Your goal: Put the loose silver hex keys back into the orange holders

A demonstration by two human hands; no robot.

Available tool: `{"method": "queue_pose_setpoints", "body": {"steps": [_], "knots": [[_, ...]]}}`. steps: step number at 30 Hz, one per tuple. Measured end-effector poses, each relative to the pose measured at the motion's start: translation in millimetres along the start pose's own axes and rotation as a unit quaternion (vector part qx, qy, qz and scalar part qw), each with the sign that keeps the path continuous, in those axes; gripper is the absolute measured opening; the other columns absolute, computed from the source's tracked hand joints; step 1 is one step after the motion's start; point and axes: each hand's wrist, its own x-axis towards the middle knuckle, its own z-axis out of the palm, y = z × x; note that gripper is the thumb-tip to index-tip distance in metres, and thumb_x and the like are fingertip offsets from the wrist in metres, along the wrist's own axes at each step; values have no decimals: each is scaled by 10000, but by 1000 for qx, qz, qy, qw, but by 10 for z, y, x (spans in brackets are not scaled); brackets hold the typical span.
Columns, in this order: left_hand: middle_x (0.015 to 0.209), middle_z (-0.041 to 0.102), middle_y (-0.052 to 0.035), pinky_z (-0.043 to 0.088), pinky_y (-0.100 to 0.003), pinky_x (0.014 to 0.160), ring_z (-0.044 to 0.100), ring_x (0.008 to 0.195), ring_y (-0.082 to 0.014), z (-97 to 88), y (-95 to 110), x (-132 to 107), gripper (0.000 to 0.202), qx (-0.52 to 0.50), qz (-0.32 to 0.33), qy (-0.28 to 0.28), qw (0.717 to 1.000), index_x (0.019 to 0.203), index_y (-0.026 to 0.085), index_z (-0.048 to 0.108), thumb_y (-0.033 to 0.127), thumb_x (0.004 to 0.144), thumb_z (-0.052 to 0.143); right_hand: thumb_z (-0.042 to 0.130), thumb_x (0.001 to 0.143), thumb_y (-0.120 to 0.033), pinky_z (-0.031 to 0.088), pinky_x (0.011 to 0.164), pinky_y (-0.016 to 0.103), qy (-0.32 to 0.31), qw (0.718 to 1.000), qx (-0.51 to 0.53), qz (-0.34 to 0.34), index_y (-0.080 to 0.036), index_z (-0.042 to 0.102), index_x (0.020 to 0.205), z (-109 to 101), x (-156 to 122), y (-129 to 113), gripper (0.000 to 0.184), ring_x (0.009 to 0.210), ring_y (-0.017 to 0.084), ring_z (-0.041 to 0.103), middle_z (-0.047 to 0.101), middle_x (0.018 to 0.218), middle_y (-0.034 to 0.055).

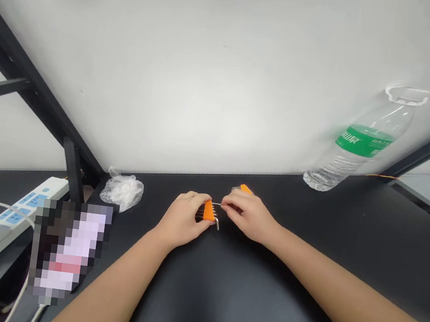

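Black tabletop (241,295), near its middle: an orange holder (209,211) sits in the left hand (181,220), clamped between the thumb on the near end and the fingers on the far end. I cannot tell whether it rests on the table or is held slightly above it. A row of dark metal keys runs from its left face into the palm's shadow; a bent key (217,224) projects at its near right corner. A thin metal rod (216,204) bridges the gap to the right hand (250,216), whose thumb and forefinger are pinched together on its free end. Just behind the right hand lies a second orange piece (246,189), partly hidden, with thin metal bits beside it. Handling, my estimate: holder light, stiff, probably plastic, unlikely to break; best gripped across its two ends, clear of the keys. The rod looks rigid, smooth and slim, so it could roll or slip in the fingertips; a pinch close to the holder would limit twisting. Farther off: a crumpled clear plastic bag (123,192) to the left, a green-labelled bottle (364,141) to the right by the wall.
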Motion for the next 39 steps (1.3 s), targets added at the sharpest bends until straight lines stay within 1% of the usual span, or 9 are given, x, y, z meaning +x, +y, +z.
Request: {"method": "queue_pose_setpoints", "body": {"steps": [8, 13, 17, 20, 25, 29, 32, 35, 39], "knots": [[1187, 686, -47, 497, -472, 1025, 636, 1108, -272, -12, 8, -2, 430, -6, -2, -1, 1000, 1218, 267, 618, 378, 831, 768, 542, 989, -169, 452, 720, 313, -5, 1000, -16, 3, -213, 639, 911, -4, -3, 22, 132, 753, 163, 557, 610, 838, 30], [1197, 672, -51, 498, -471, 1037, 628, 1110, -266, -1, -2, -8, 417, 0, -6, -6, 1000, 1198, 267, 640, 373, 817, 773, 505, 1019, -178, 472, 751, 317, -17, 996, -82, -36, -207, 668, 969, -7, -26, 40, 173, 825, 178, 589, 637, 920, 63], [1280, 639, -80, 461, -490, 1090, 554, 1269, -303, -1, 0, -12, 418, 15, 18, -2, 1000, 1187, 259, 663, 347, 797, 781, 460, 1030, -164, 469, 716, 320, -26, 988, -140, -64, -208, 706, 1003, -9, -48, 27, 252, 817, 183, 586, 636, 967, 85], [1263, 650, -85, 428, -509, 1129, 480, 1369, -322, -15, 12, -11, 394, 9, 25, -9, 1000, 1165, 257, 678, 344, 795, 781, 463, 1038, -197, 493, 725, 329, -33, 993, -96, -66, -218, 724, 1028, -8, -43, 20, 262, 828, 190, 605, 644, 951, 85], [1246, 654, -67, 422, -527, 1149, 470, 1384, -327, -40, 46, -10, 404, -39, 11, -33, 999, 1151, 295, 701, 360, 770, 820, 518, 1026, -249, 523, 744, 360, -28, 998, -2, -57, -249, 750, 1065, -28, -32, 41, 236, 827, 201, 627, 666, 915, 73], [1324, 601, -66, 485, -485, 1109, 541, 1312, -305, -30, 38, -33, 483, -102, -17, -52, 993, 1193, 330, 709, 397, 738, 857, 509, 1034, -272, 505, 699, 342, -57, 994, -21, -88, -259, 757, 1080, -67, -47, 34, 253, 784, 195, 612, 657, 887, 72], [1400, 558, -69, 514, -464, 1081, 533, 1329, -302, -28, 34, -52, 495, -115, -30, -54, 991, 1223, 335, 705, 382, 752, 848, 489, 1042, -249, 502, 723, 343, -78, 989, -51, -114, -255, 757, 1084, -88, -50, 9, 271, 803, 198, 618, 664, 911, 83], [1402, 573, -68, 499, -489, 1095, 468, 1399, -322, -36, 69, -55, 474, -96, -8, -69, 993, 1212, 331, 711, 367, 759, 846, 480, 1048, -244, 496, 727, 339, -80, 987, -63, -128, -241, 759, 1067, -80, -37, -8, 280, 803, 194, 620, 662, 901, 84], [1332, 625, -73, 477, -509, 1115, 447, 1419, -326, -17, 120, -26, 428, -73, 31, -78, 994, 1158, 314, 731, 364, 752, 856, 502, 1044, -264, 500, 706, 316, -61, 992, 2, -111, -247, 747, 1080, -27, 5, 15, 248, 776, 174, 627, 670, 877, 61]]}}
